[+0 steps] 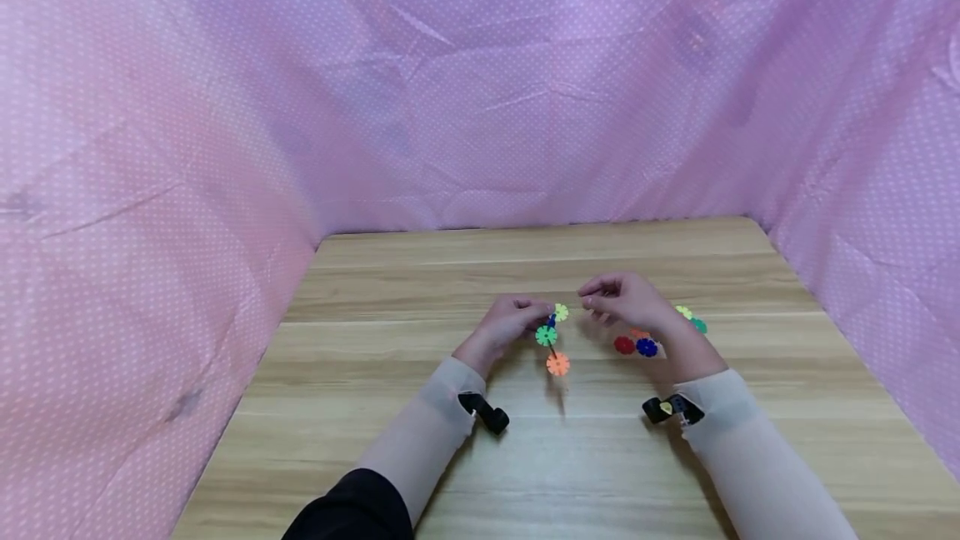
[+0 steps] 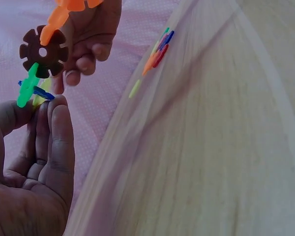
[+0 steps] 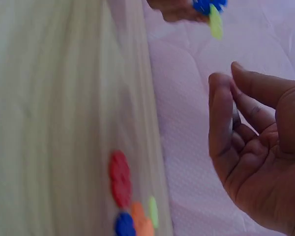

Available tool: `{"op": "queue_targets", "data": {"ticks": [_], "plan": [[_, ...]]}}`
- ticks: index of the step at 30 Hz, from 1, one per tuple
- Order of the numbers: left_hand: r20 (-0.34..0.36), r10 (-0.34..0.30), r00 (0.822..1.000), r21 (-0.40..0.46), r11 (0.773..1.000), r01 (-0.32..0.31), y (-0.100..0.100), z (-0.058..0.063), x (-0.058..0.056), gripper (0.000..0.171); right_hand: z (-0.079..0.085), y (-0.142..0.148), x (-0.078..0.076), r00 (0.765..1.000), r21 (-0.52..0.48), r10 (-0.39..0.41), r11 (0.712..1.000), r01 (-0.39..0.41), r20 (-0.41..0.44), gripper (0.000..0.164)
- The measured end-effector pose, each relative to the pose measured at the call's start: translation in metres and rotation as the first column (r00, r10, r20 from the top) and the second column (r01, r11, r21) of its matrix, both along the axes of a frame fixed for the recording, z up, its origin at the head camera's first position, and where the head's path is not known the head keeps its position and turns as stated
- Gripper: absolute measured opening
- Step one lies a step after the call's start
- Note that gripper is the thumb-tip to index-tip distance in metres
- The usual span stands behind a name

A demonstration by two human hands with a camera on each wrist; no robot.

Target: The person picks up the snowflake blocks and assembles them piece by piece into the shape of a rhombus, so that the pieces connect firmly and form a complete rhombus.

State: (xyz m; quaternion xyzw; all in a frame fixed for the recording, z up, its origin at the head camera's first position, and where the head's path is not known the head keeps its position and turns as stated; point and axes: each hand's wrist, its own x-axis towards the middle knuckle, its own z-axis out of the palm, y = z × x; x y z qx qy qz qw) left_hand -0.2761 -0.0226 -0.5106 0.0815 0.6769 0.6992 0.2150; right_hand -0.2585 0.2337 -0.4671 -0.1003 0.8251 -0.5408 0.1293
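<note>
My left hand (image 1: 506, 325) pinches a chain of slotted plastic discs between thumb and fingers. The chain joins a yellow disc (image 1: 562, 312), a blue disc (image 2: 43, 92), a green disc (image 1: 546, 336), a brown disc (image 2: 55, 53) and an orange disc (image 1: 558, 364), which hangs nearest to me. To the right of the chain, apart from it, is my right hand (image 1: 633, 302). Its thumb and forefinger are bent towards each other with a gap, and the right wrist view shows nothing between them. The fingertips hide part of the blue disc.
Loose discs lie on the wooden table (image 1: 420, 273) below and beside my right forearm: red (image 1: 624, 345), blue (image 1: 647, 347), orange (image 3: 143, 223), yellow-green (image 1: 683, 312) and green (image 1: 699, 325). A pink dotted cloth (image 1: 480, 107) hangs around the table's back and sides.
</note>
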Motion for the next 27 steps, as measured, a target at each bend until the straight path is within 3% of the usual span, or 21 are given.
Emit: {"op": "queue_targets", "data": {"ticks": [5,10,20,27], "plan": [[0.008,0.009,1.0,-0.013,1.0,-0.009,-0.004,0.001,-0.002,0.019,0.007,0.023,-0.001,0.994,0.117,-0.07,0.99,0.08,-0.086,0.034],[0.017,0.003,1.0,0.002,1.0,-0.003,-0.007,0.001,-0.005,0.021,0.011,0.045,-0.003,0.981,0.252,-0.111,0.956,0.148,-0.159,0.034],[0.023,-0.03,0.999,0.019,0.999,0.029,-0.01,0.001,-0.011,0.025,0.003,0.074,-0.006,0.987,0.436,-0.13,0.885,0.16,-0.098,0.04],[0.023,-0.034,0.999,0.004,0.999,0.034,-0.012,0.001,-0.012,0.027,-0.02,0.072,-0.016,0.992,0.472,-0.078,0.874,0.114,-0.096,0.042]]}}
